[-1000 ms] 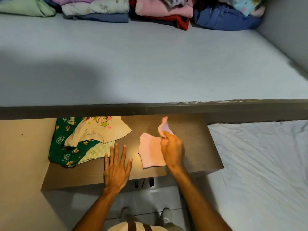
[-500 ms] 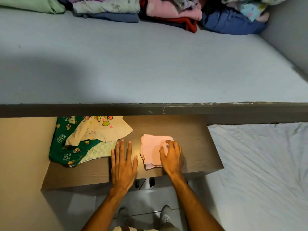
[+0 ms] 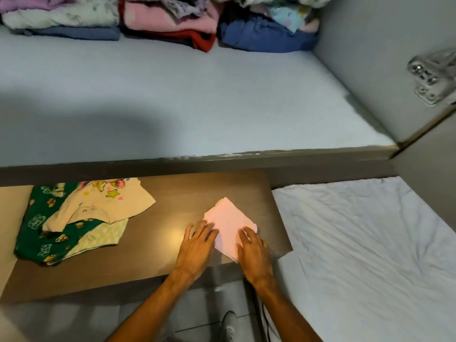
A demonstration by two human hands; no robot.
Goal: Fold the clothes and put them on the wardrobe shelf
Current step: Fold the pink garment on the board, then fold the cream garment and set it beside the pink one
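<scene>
Both forearms rise from the bottom edge of the frame, bare, converging toward the lower centre. The left hand (image 3: 197,245) lies palm down, fingers extended and close together, pointing toward the upper right of the frame, its wrist straight in line with the forearm. The right hand (image 3: 254,253) sits just beside it to the right, also palm down and flat, fingers pointing up and slightly left. The fingertips of both seem pressed down rather than curled, though motion blur softens them. The hands are near but not touching.
</scene>
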